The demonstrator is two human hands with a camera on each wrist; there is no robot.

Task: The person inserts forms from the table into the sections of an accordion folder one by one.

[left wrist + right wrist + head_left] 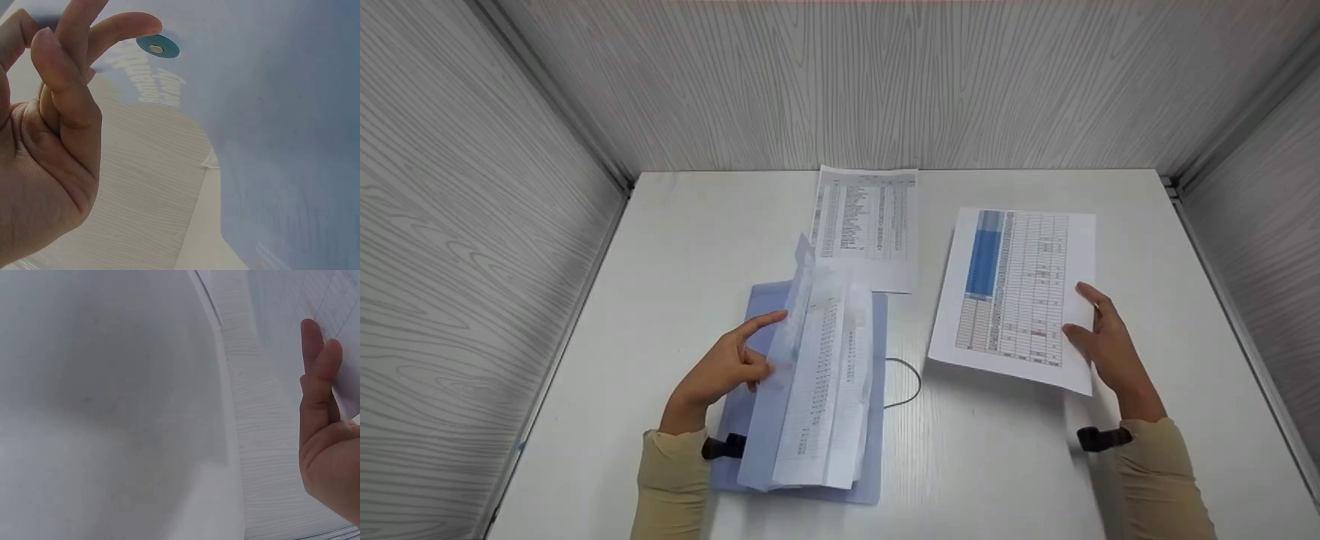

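Note:
A pale blue document folder (877, 435) lies on the table with its flap (780, 420) raised and printed papers (817, 390) showing inside. My left hand (724, 371) holds the raised flap at its left side, index finger stretched along it. In the left wrist view, one fingertip touches a teal round button (169, 47) on the folder. To the right, my right hand (1114, 352) grips a printed sheet (1020, 292) by its right edge, thumb on top and some fingers hidden beneath. A blue block and table grid are printed on this sheet, which is tilted above the table.
Another printed sheet (866, 217) lies at the back of the white table (697, 225), close to the folder's top. A thin dark string (919, 382) loops out from the folder's right side. Wood-grain panels (855, 82) enclose the back and both sides.

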